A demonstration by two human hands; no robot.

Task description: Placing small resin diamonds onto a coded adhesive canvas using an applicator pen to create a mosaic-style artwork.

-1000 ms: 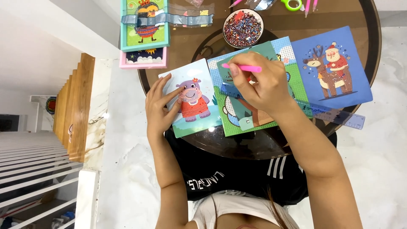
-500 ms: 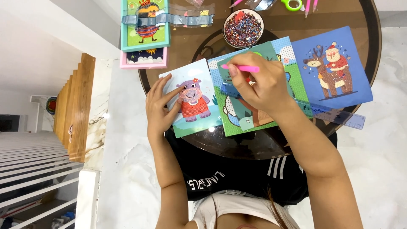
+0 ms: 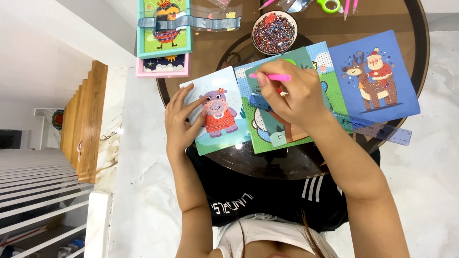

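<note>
While the right hand (image 3: 291, 98) hangs over the middle of the round brown desk (image 3: 416, 28), its fingers (image 3: 263, 79) pinch a thin pink pen (image 3: 270, 76) that lies almost flat and points to the left. Under this hand sits a green and blue bead picture (image 3: 258, 129), with dotted parts and a small teal sheet on top of it; the hand hides much of it, so what the pen tip touches cannot be seen. On the left, the left hand (image 3: 179, 119) rests on the hippo picture (image 3: 217, 112), a light blue card with a purple hippo in a red dress. Its fingers are spread out, and one fingertip touches the card just beside the hippo's face. The hippo card lies at the near left edge of the desk and slips a little under the green picture. To the right lies a blue card with a red-dressed figure riding a reindeer (image 3: 373, 79), touching the green picture. A see-through blue ruler (image 3: 387, 131) pokes out near the right wrist, along the near edge of that card. Farther away sits a small round bowl (image 3: 274, 31) full of tiny mixed-colour beads, just beyond the right hand. At the far left are a teal framed picture (image 3: 164, 28) with a shiny strip across it, and a pink frame (image 3: 161, 65) nearer to the person. At the far edge lies a green scissor handle (image 3: 329, 5).
</note>
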